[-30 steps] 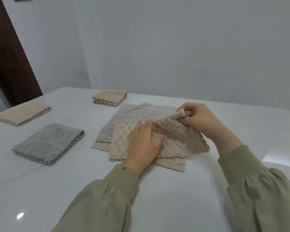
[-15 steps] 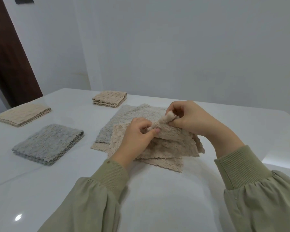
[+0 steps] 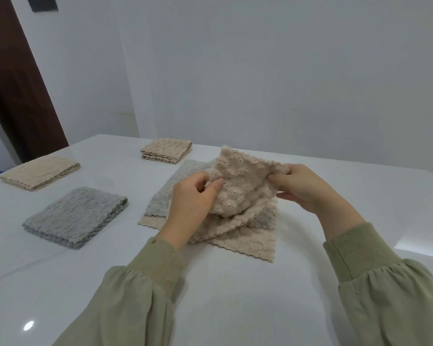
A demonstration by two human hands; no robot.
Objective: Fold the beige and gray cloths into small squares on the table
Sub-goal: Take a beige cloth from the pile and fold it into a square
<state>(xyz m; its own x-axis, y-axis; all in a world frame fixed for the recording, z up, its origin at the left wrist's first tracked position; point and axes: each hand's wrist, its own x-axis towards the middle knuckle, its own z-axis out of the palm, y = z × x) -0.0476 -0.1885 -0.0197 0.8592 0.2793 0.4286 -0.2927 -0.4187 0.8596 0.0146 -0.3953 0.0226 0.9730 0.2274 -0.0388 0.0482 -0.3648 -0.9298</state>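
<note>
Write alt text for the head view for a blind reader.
The left hand and right hand each pinch an edge of a beige cloth, holding it up over a pile of unfolded cloths on a white table. A folded gray cloth and two folded beige cloths lie to the left.

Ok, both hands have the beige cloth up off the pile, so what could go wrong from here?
1. The beige textured cloth is bunched where the left hand and right hand pinch it, so edges may not line up and the fold could come out skewed.
2. Its lower part lies on the pile; pulling it may drag the unfolded gray cloth and the bottom beige cloth askew.
</note>
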